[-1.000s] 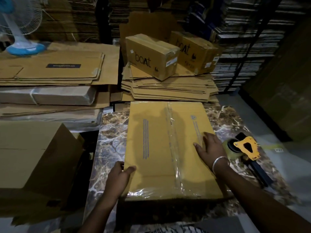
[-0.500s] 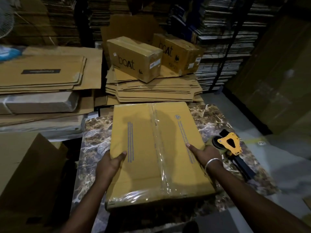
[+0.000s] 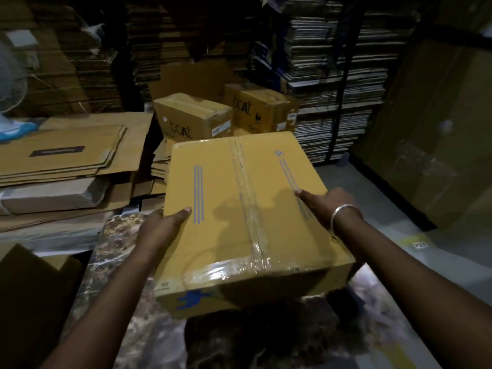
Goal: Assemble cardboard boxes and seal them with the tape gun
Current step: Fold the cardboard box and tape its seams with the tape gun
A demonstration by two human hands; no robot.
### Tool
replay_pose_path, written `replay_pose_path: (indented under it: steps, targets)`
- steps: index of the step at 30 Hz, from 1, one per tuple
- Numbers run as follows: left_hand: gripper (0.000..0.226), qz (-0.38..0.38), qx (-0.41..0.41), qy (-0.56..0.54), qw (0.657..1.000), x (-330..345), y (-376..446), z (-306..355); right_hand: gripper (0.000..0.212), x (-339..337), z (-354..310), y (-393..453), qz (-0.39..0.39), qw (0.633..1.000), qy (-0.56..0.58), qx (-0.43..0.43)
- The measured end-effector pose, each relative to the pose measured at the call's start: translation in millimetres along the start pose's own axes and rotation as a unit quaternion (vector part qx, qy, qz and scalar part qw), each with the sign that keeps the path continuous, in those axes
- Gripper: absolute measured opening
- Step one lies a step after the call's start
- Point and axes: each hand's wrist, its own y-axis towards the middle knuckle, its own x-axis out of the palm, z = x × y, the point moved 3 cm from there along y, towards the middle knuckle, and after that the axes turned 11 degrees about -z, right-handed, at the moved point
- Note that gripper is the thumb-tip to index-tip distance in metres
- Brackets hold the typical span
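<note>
Head view: sealed cardboard box [image 3: 247, 214] held up off the marbled tabletop [image 3: 127, 302], tilted, near end lower. Clear tape [image 3: 249, 198] runs along its centre seam and over the near edge. Left hand [image 3: 162, 230] grips the box's left side, thumb on top. Right hand [image 3: 327, 206] grips the right side, thumb on top, bangle [image 3: 343, 214] on the wrist. Both grips holding the box. Behind it, 2 taped boxes [image 3: 194, 115] on stacked flat cartons [image 3: 66, 158].
</note>
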Motion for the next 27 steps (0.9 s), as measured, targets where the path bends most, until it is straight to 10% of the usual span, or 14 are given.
replay_pose_path:
  steps: [11, 27]
  targets:
    - [0.040, -0.047, 0.005, -0.024, 0.999, 248.4, -3.6, 133.0, 0.067, -209.1, 148.0, 97.2, 0.015, 0.999, 0.049, 0.014]
    - [0.048, -0.154, 0.025, 0.007, 0.988, 495.2, 79.3, 199.2, 0.077, -297.7, 315.4, 235.9, 0.087, 0.984, 0.075, 0.138]
